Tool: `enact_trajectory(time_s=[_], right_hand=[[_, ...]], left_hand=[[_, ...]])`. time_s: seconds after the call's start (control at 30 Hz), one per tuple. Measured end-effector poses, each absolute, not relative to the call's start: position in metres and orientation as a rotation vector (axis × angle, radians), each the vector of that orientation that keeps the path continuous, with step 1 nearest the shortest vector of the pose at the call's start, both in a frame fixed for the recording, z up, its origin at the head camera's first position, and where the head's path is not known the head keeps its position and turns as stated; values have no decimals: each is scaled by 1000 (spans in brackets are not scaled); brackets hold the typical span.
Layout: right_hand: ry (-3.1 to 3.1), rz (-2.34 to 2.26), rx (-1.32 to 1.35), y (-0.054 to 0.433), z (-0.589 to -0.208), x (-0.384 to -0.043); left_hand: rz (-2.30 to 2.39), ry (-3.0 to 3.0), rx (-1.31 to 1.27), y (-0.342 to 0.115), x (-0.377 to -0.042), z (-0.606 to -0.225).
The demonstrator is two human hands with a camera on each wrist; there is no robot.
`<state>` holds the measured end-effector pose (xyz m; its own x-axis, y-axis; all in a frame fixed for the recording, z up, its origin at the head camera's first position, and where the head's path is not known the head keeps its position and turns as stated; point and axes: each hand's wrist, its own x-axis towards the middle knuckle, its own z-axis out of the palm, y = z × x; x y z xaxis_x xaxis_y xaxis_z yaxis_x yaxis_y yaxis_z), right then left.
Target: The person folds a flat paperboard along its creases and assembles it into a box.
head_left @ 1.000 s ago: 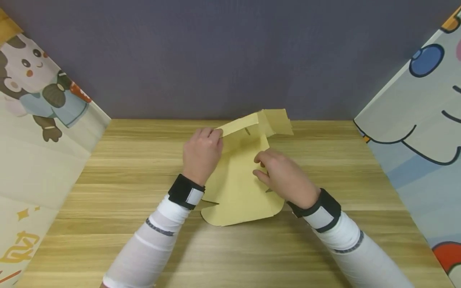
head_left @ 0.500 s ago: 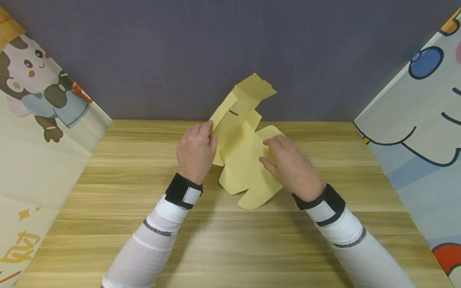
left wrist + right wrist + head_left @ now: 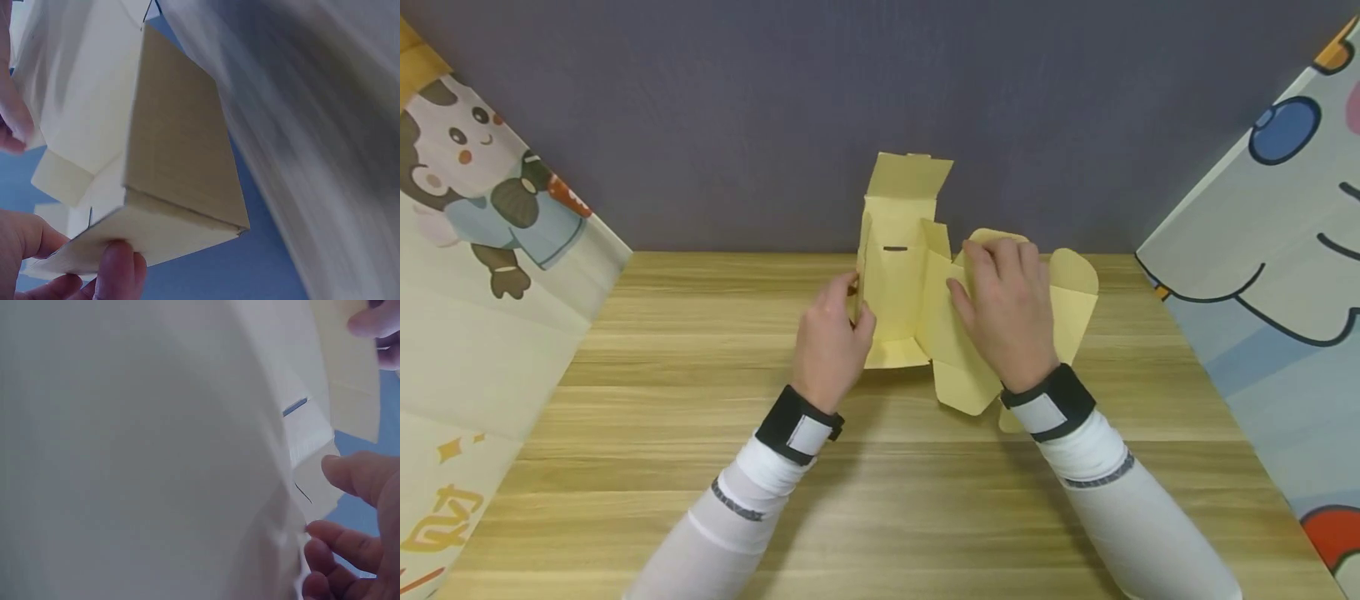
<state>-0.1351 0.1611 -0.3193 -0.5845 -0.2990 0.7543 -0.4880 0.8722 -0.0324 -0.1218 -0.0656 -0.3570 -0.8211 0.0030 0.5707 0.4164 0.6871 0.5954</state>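
Left bare hand (image 3: pixel 832 346) grips, right bare hand (image 3: pixel 1009 312) curves over a partly folded pale-yellow card box (image 3: pixel 895 300)

Thumb and fingers of the left hand pinch the box's left wall — digits show on both faces of the card. On the other side, the right hand's fingers bend over the splayed panels, its thumb held apart; whether they hold the card, I cannot tell.

The box is at the far middle of the light wood-grain table (image 3: pixel 625 467), its open side towards the person. 1 dark narrow slot (image 3: pixel 895 248) cuts its back panel, and a flat top flap (image 3: pixel 910 177) rises before the dark grey-blue wall (image 3: pixel 880 83).

2 black wristbands (image 3: pixel 781 417) with white patches circle the wrists, beside white sleeves (image 3: pixel 700 542) — and cartoon prints (image 3: pixel 527 204) cover both side walls.
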Motion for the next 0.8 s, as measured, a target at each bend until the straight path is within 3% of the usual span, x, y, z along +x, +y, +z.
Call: enact_trajectory(time_s=[0.33, 0.8], right_hand=[[-2280, 143, 475, 152, -328, -148], [-2289, 33, 705, 143, -349, -149]], left_hand=[[-1024, -2370, -355, -53, -111, -373], [-999, -2375, -354, -55, -113, -380]])
